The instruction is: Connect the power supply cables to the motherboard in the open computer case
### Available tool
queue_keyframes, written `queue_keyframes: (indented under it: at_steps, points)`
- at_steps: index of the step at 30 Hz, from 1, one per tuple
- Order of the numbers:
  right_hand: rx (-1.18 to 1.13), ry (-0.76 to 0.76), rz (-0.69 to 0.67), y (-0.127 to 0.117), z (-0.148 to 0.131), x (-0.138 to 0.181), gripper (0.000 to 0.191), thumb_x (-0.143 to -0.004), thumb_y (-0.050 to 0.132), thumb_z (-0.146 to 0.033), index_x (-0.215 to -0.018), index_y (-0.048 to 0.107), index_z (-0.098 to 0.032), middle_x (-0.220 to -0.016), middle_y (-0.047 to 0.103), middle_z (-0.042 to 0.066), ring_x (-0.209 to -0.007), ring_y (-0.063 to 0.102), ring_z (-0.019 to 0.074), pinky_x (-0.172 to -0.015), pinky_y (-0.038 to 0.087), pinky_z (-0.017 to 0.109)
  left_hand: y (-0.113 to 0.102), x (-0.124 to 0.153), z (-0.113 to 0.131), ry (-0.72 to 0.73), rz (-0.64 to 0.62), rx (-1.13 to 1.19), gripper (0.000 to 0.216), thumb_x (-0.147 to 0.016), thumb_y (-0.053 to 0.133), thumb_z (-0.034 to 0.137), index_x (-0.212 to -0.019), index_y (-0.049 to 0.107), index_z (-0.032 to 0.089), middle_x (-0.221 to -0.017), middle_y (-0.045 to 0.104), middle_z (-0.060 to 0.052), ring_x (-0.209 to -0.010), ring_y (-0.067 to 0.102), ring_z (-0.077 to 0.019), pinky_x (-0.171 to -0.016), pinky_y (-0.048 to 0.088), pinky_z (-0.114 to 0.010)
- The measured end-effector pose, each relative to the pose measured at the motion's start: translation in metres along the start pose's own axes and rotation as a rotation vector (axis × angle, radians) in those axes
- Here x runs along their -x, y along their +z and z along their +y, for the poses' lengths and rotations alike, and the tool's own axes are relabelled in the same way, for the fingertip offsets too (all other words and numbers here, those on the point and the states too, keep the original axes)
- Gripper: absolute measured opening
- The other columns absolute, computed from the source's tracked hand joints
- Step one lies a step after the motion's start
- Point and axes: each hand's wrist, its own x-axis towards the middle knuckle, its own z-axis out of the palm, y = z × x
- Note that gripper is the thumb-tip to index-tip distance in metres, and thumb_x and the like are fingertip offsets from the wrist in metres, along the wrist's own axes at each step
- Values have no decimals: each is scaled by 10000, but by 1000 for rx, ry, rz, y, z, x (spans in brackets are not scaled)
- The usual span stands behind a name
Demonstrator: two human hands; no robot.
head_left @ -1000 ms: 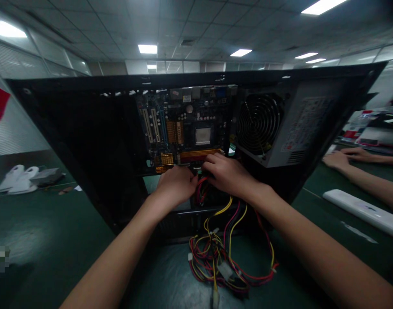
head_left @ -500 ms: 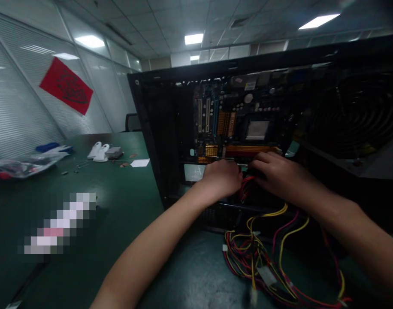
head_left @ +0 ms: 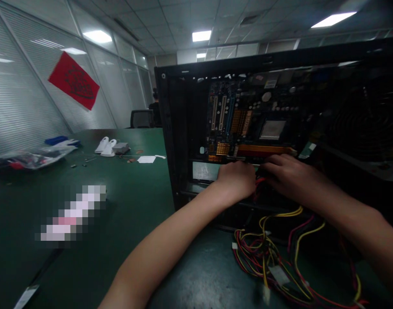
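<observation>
An open black computer case point(head_left: 170, 128) stands on the green table, its motherboard point(head_left: 227, 92) facing me. My left hand point(head_left: 237, 179) is closed in the lower part of the case, just below the orange and red memory slots point(head_left: 264, 150). Beside it, my right hand point(head_left: 289, 176) is curled with its fingers pointing left. Thin red cables point(head_left: 260, 181) show between the two hands. What the fingertips pinch is hidden behind the hands. Below them, a bundle of yellow, red and purple power cables point(head_left: 252, 255) with white plugs spills onto the table.
On the table's left are a clear plastic bag point(head_left: 38, 156), white objects point(head_left: 108, 146), a small grey box point(head_left: 121, 148) and white paper point(head_left: 146, 159). A blurred-out item point(head_left: 76, 212) lies nearer me. Behind stand a chair point(head_left: 141, 119) and a partly hidden person point(head_left: 155, 109).
My view has turned slightly left, so the case and hands appear farther right. Both hands stay at the same spot in the case. A person at the back has come into view.
</observation>
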Motion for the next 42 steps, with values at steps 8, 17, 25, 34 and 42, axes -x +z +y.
queue_keyframes:
  at_steps: [8, 17, 25, 34, 42]
  points:
    - [19, -55, 5, 2, -4, -5, 240, -769, 502, -11, -845, 675, -160, -936, 623, 177, -839, 553, 299, -689, 464, 402, 5, 1, -3, 4, 19, 37, 344, -962, 435, 334, -1094, 704, 164, -1068, 724, -169, -1001, 696, -283, -825, 560, -380]
    - [-15, -70, -20, 4, 0, -7, 218, -810, 494, -18, -905, 652, -135, -975, 620, 178, -866, 594, 257, -755, 467, 360, -2, 2, -5, -27, -3, 125, 367, -950, 433, 333, -1112, 711, 157, -1101, 723, -180, -1035, 692, -310, -803, 569, -405]
    - [76, -76, 12, -3, -6, -11, 192, -822, 488, -84, -931, 642, -119, -951, 600, 132, -856, 605, 250, -709, 459, 323, 0, 2, -7, -56, 33, 81, 358, -951, 433, 310, -1110, 722, 171, -1103, 733, -153, -1026, 701, -303, -816, 575, -401]
    - [82, 114, -204, -24, -16, -17, 153, -857, 606, -139, -1005, 600, -99, -1009, 605, 123, -929, 623, 247, -742, 444, 299, 0, 0, -6, -47, 51, 12, 381, -957, 405, 323, -1059, 729, 151, -1038, 741, -175, -1009, 706, -340, -820, 576, -447]
    - [31, 178, -244, -31, -16, -17, 166, -869, 625, -149, -1023, 571, -118, -1067, 588, 99, -924, 631, 228, -709, 430, 285, 3, -2, -6, -45, 75, -15, 399, -956, 387, 342, -1024, 729, 149, -1024, 743, -168, -971, 713, -338, -796, 576, -440]
